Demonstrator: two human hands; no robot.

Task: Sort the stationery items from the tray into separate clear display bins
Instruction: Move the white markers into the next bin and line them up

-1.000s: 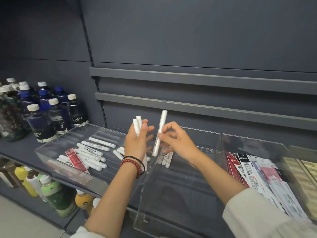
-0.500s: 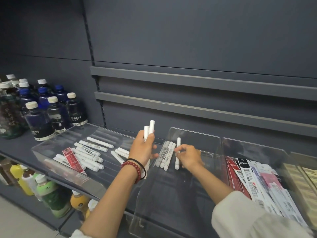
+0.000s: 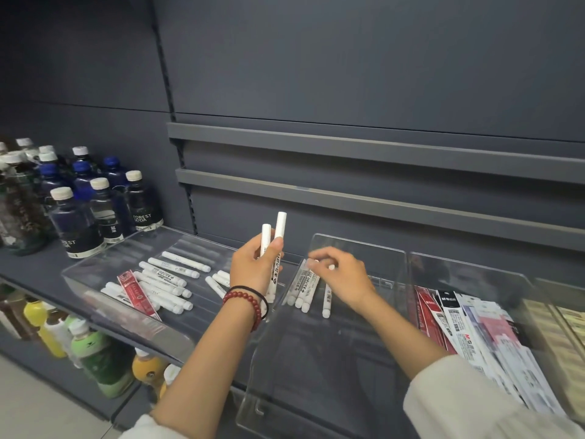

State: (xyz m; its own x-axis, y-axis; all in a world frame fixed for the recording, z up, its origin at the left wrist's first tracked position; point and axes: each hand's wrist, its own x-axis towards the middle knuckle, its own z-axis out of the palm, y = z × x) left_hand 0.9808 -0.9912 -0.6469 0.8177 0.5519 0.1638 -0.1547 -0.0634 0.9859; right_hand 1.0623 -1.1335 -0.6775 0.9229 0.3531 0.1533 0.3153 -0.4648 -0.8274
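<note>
My left hand (image 3: 253, 270) grips two white markers (image 3: 274, 245) upright, between the clear tray (image 3: 126, 324) and the middle clear bin (image 3: 316, 375). Several white markers (image 3: 164, 277) and a red packet (image 3: 136, 293) lie in the tray. My right hand (image 3: 346, 282) hovers over the back of the middle bin with loosely curled fingers and holds nothing. Right beneath it lies a single white marker (image 3: 327, 299), beside a small row of white markers (image 3: 304, 286) on the bin floor.
The clear bin to the right (image 3: 468, 267) holds several flat refill packets (image 3: 474, 337). A further bin with beige items (image 3: 563, 331) sits at the far right. Dark drink bottles (image 3: 95, 210) stand left of the tray, and coloured bottles (image 3: 95, 356) fill the lower shelf.
My right hand carried one white marker down into the middle bin, laid it beside the others and let go. My left hand kept its two markers and shifted slightly right.
</note>
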